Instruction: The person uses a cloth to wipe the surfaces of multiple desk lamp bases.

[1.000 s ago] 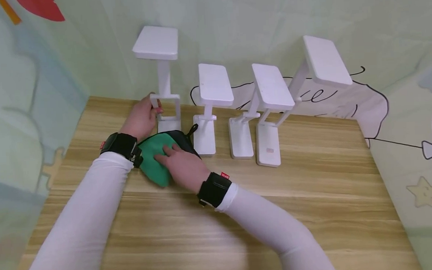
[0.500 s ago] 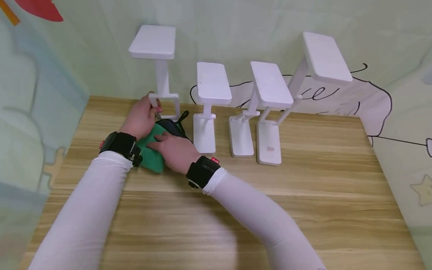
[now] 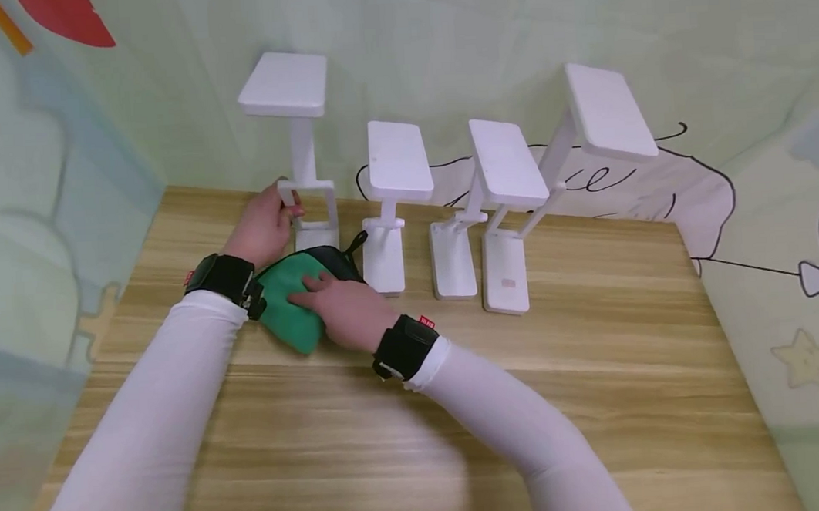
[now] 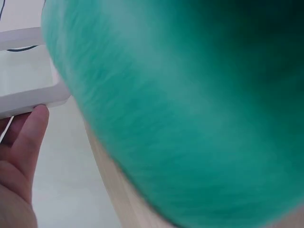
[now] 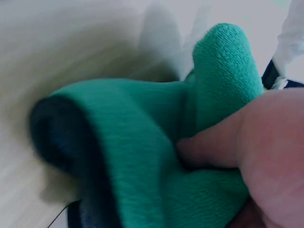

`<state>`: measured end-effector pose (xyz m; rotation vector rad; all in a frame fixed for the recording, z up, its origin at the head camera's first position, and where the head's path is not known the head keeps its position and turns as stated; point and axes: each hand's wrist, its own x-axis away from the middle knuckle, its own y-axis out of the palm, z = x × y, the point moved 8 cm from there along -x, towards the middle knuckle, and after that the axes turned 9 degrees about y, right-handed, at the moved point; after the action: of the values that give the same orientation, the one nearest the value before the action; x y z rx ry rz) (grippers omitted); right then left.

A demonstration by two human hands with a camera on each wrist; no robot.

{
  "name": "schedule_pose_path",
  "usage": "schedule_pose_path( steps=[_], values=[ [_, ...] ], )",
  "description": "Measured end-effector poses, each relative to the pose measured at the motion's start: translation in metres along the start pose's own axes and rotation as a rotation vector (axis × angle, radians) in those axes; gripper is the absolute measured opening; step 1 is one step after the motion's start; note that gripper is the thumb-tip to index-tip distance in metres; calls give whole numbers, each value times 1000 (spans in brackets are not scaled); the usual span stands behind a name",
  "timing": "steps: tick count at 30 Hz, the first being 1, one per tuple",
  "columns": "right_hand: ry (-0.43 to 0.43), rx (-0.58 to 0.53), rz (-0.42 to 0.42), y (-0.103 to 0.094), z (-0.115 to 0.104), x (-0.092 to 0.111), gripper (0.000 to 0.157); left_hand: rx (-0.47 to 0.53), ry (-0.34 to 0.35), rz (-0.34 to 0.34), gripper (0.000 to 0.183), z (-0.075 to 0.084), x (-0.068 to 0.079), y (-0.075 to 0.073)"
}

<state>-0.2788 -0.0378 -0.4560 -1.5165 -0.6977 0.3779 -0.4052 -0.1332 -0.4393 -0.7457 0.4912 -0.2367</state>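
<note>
My left hand (image 3: 260, 228) grips the lower upright of the leftmost white folding desk lamp (image 3: 288, 84), its thumb against the frame in the left wrist view. With my right hand (image 3: 353, 312) I hold a green cloth (image 3: 288, 296), fuzzy, with a black section and a hanging loop. The right wrist view shows my thumb sunk into the bunched cloth (image 5: 137, 142). This cloth lies over the near part of that lamp's base, hiding it. In the left wrist view the green pile fills most of the picture, beside the lamp's frame (image 4: 33, 99).
To the right stand three more white folding lamps: a short one (image 3: 399, 159), another tilted one (image 3: 509, 161) and a taller one (image 3: 610, 114). All are near the back edge of the wooden table (image 3: 598, 400). A printed curtain (image 3: 454, 37) hangs behind.
My right hand slid the cloth forward over the leftmost lamp's base, then back toward me, so the base's far part shows again. The left hand keeps its grip on the lamp.
</note>
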Motion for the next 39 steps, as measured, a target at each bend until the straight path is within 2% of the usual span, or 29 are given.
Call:
schedule_pose_path(
  steps=[5, 9, 12, 17, 19, 22, 26, 30, 34, 37, 39],
  values=[
    [-24, 41, -14, 1, -12, 3, 47, -12, 7, 0, 8, 1, 1, -2],
    [-4, 71, 8, -1, -15, -7, 43, -13, 22, -4, 8, 2, 0, -3],
    [34, 92, 19, -3, -12, -20, 42, -7, 27, -5, 9, 2, -2, -2],
    [137, 118, 64, -10, 8, -35, 40, -12, 35, -7, 8, 5, -7, -2],
    [175, 137, 83, -13, 11, -32, 35, -14, 36, -11, 8, 6, -7, -1],
    [202, 173, 70, -16, 3, -20, 24, -5, 23, -16, 9, 4, -5, -1],
    [173, 215, 41, -15, -18, -6, 20, 8, 16, -24, 9, 2, -2, -3],
    [138, 190, 58, -11, -26, -5, 22, 10, 32, -20, 9, 2, -1, -4],
    [155, 149, 101, -6, -16, -17, 31, 6, 31, -16, 9, 0, 1, -4],
    [224, 143, 127, -4, -1, -25, 37, -3, 42, -15, 9, 2, 1, -3],
    [271, 159, 134, -4, 6, -25, 34, -6, 48, -16, 9, 5, -1, -2]
  ],
)
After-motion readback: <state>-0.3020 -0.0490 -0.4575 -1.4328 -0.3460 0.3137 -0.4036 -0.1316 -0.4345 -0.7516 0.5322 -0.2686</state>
